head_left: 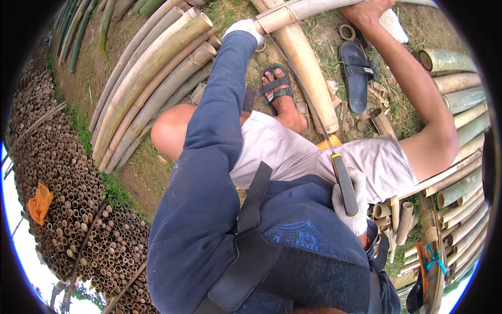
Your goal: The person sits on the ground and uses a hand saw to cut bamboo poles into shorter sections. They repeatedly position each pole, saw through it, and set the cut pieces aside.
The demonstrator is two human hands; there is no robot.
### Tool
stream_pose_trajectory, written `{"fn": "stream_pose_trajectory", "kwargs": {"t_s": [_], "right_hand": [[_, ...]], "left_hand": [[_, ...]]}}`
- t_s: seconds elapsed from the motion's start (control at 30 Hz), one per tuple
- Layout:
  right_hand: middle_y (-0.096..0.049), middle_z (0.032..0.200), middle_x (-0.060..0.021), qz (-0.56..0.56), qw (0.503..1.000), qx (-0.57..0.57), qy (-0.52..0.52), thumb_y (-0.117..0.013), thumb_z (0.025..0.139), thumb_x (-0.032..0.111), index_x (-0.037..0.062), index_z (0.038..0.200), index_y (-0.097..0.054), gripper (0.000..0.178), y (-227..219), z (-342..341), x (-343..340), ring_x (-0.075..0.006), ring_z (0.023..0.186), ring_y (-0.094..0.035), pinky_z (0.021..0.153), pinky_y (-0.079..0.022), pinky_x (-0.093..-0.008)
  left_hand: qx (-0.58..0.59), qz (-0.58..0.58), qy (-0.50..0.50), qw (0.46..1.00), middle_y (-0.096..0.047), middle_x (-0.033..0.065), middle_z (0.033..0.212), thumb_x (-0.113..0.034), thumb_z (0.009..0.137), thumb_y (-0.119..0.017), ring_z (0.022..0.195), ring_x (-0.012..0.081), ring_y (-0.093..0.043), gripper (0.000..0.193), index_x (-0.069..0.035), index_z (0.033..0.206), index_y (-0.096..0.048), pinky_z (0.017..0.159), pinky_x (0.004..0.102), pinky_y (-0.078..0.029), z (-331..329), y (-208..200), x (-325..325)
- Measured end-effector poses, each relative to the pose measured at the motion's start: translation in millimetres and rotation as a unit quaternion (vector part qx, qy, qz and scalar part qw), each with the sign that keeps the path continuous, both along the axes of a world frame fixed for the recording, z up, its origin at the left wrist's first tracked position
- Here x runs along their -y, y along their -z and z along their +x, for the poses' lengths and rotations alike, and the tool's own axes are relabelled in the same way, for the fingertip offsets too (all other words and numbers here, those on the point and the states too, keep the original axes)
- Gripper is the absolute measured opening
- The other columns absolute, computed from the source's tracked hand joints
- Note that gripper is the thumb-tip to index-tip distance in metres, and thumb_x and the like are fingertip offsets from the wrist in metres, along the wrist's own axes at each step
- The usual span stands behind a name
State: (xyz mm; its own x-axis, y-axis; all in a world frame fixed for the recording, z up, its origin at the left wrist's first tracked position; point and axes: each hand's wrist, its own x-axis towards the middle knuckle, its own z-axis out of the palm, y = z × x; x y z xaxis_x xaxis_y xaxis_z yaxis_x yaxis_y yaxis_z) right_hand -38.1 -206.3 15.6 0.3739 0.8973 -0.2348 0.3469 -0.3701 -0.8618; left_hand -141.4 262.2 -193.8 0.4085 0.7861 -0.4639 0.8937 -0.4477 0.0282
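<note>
My left hand (243,30), in a white knit glove, is closed round the left end of a pale bamboo pole (308,10). That pole lies across a thicker bamboo length (300,63) on the ground. With a gloved grip near my lap, my right hand (353,201) holds a handsaw (345,183) by its dark grey and yellow handle. The thin blade slants up and left, its far end at the pole right beside my left hand. Farther right, my bare right foot (368,9) presses on the pole. My sandalled left foot (280,89) stands on the ground.
An unworn black slide sandal (358,78) lies right of the thick bamboo, by a bamboo ring (346,32) and scattered chips. Long poles (157,78) lie at left, with a big stack of cut bamboo (63,209) beyond. More poles (465,120) line the right side.
</note>
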Motion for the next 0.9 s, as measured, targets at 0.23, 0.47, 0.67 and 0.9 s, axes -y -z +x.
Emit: {"fn": "stream_pose_trajectory", "kwargs": {"t_s": [0.23,0.47,0.67,0.9], "right_hand": [[-0.069,0.112,-0.0180,0.097,0.995,0.004,-0.018,-0.074,0.083,0.004,0.0072,0.127,-0.062,0.045,117.8,2.8,-102.0,-0.0381,0.104,-0.069,0.090,-0.055,-0.0395],[-0.068,0.119,-0.0168,0.062,0.997,-0.031,0.031,-0.076,0.086,0.005,0.0062,0.130,-0.060,0.047,82.4,-8.3,-93.0,-0.0311,0.111,-0.070,0.096,-0.054,-0.0377],[-0.068,0.118,-0.0157,0.073,0.997,-0.023,0.020,-0.078,0.087,0.002,0.0028,0.127,-0.062,0.043,78.6,-13.1,-89.8,-0.0269,0.107,-0.070,0.094,-0.053,-0.0360],[-0.067,0.113,-0.0166,0.049,0.999,-0.012,0.006,-0.077,0.084,0.000,0.0029,0.122,-0.064,0.040,40.8,-14.4,-48.7,-0.0340,0.102,-0.068,0.091,-0.054,-0.0385]], "left_hand": [[0.095,0.023,-0.043,0.994,-0.075,0.0179,0.126,-0.046,0.092,-0.070,0.117,0.0336,-0.072,0.049,-0.012,0.127,-0.075,0.099,0.0457,-0.058,-16.4,43.6,-17.1],[0.010,-0.038,0.015,0.999,-0.075,0.0172,0.124,-0.042,0.089,-0.073,0.115,0.0351,-0.073,0.047,-0.017,0.128,-0.075,0.096,0.0451,-0.059,-8.5,30.2,-9.1],[0.057,0.022,-0.005,0.998,-0.072,0.0176,0.131,-0.043,0.089,-0.073,0.119,0.0390,-0.070,0.049,-0.016,0.129,-0.074,0.099,0.0472,-0.058,-4.0,5.9,4.8],[0.065,-0.035,-0.012,0.997,-0.074,0.0162,0.128,-0.041,0.088,-0.074,0.120,0.0388,-0.069,0.048,-0.014,0.128,-0.074,0.100,0.0452,-0.058,-4.8,9.6,-0.8]]}}
